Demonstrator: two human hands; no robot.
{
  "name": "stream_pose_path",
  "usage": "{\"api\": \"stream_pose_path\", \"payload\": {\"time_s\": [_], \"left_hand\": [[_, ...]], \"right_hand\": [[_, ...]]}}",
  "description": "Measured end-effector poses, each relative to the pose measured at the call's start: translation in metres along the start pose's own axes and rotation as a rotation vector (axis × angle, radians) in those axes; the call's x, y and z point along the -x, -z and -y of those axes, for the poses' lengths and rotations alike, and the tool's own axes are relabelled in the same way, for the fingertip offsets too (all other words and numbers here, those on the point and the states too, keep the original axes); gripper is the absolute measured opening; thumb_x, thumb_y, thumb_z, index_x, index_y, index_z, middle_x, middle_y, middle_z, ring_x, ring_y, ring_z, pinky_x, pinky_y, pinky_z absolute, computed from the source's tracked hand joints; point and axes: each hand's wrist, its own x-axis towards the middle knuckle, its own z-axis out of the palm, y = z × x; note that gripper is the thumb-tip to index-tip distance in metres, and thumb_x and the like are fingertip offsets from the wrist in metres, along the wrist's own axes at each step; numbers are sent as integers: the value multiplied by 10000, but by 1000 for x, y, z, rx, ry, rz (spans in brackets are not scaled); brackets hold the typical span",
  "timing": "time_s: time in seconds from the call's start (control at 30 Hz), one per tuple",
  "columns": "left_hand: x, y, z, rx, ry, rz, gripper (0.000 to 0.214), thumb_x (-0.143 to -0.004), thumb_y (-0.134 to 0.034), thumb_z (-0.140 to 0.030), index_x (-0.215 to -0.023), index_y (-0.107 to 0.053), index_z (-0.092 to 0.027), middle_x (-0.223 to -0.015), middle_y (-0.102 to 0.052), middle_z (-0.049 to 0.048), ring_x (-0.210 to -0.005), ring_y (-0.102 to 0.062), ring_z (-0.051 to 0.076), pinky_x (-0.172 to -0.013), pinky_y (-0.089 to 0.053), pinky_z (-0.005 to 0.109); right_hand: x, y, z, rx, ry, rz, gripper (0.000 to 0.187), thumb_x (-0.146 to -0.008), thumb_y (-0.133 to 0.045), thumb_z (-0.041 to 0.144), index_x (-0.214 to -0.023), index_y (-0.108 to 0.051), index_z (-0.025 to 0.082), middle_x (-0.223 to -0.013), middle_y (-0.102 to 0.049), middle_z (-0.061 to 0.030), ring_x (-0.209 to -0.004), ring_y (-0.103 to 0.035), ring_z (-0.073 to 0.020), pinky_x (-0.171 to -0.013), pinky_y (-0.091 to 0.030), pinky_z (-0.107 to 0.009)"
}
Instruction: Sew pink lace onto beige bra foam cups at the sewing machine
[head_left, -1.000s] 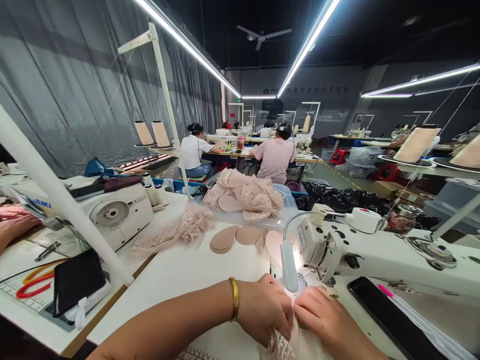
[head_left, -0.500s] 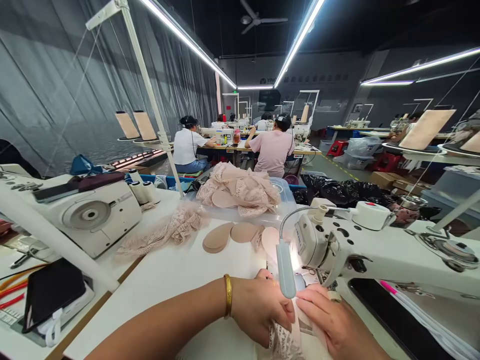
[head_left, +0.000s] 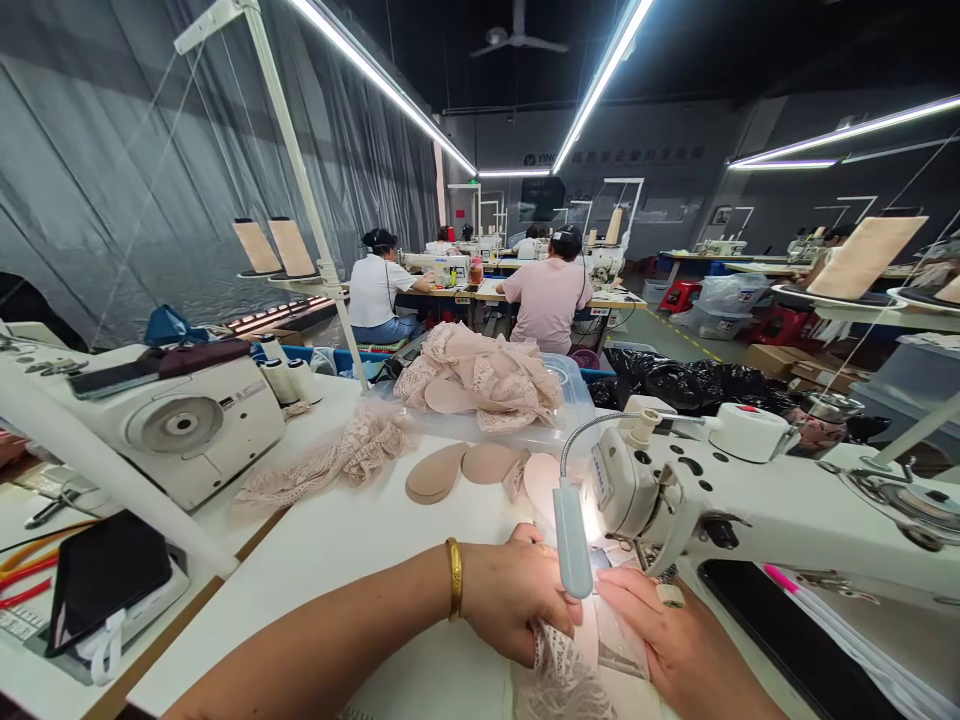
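My left hand (head_left: 514,597), a gold bangle at its wrist, is closed on a beige lace piece (head_left: 564,678) that hangs toward the table's front edge. Its fingertips are partly hidden behind the grey lamp head (head_left: 574,545). Fingers stretched out, my right hand (head_left: 656,625) lies flat on the pale fabric (head_left: 611,635) just right of the lace. Both hands are in front of the needle area of a white sewing machine (head_left: 626,485); the lamp hides part of that area. Beyond them lie beige oval pads (head_left: 436,473).
A clear plastic bin (head_left: 577,400) heaped with beige lace pieces (head_left: 487,375) stands behind the pads. More lace (head_left: 345,458) lies at left. A dark phone (head_left: 780,640) and a pink-tipped pen (head_left: 776,577) are at right. Another sewing machine (head_left: 180,430) stands at left; co-workers sit farther off.
My left hand has shifted slightly forward, and more of the lace shows below it. The fingers of my right hand stay flat on the fabric. The whole view has moved slightly.
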Motion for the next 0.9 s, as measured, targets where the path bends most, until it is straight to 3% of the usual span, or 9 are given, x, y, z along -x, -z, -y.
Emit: {"api": "stream_pose_path", "payload": {"time_s": [0.1,0.23,0.5,0.73,0.9], "left_hand": [[1,-2,2,143,-16,10,97,-760,-742,-205,-712,-658,-198,-1075,-777,-10,-1029,-662,229,-730,-306,383],[3,-6,4,186,-6,0,87,-756,-732,-203,-732,-649,-194,-1114,-764,10,-1063,-650,250,-763,-314,406],[4,-8,2,256,50,55,79,-768,-719,-228,-768,-645,-202,-1176,-767,30,-1093,-664,268,-885,-332,454],[4,-10,10,184,27,9,67,-796,-680,-191,-756,-627,-190,-1120,-771,10,-1033,-674,241,-858,-311,418],[5,-7,12,114,55,7,37,-788,-693,-179,-789,-662,-200,-1103,-765,21,-944,-672,230,-879,-296,439]], "right_hand": [[3,-3,0,-12,-6,7,414,-957,-548,179,-1345,-659,273,-1274,-772,0,-1007,-776,-213,-785,-639,-303],[4,-3,1,-62,-23,-10,377,-985,-514,187,-1316,-675,270,-1268,-777,-14,-950,-787,-197,-719,-645,-268],[5,-6,2,-170,-115,-3,432,-980,-538,214,-1360,-680,362,-1280,-778,-16,-904,-791,-212,-721,-644,-295],[3,-2,2,-48,-57,-44,372,-988,-511,197,-1290,-710,282,-1239,-793,-12,-966,-786,-220,-744,-645,-302],[-7,14,4,-32,-22,-115,403,-932,-487,122,-1239,-712,256,-1145,-818,-4,-905,-788,-217,-737,-639,-311]]}}
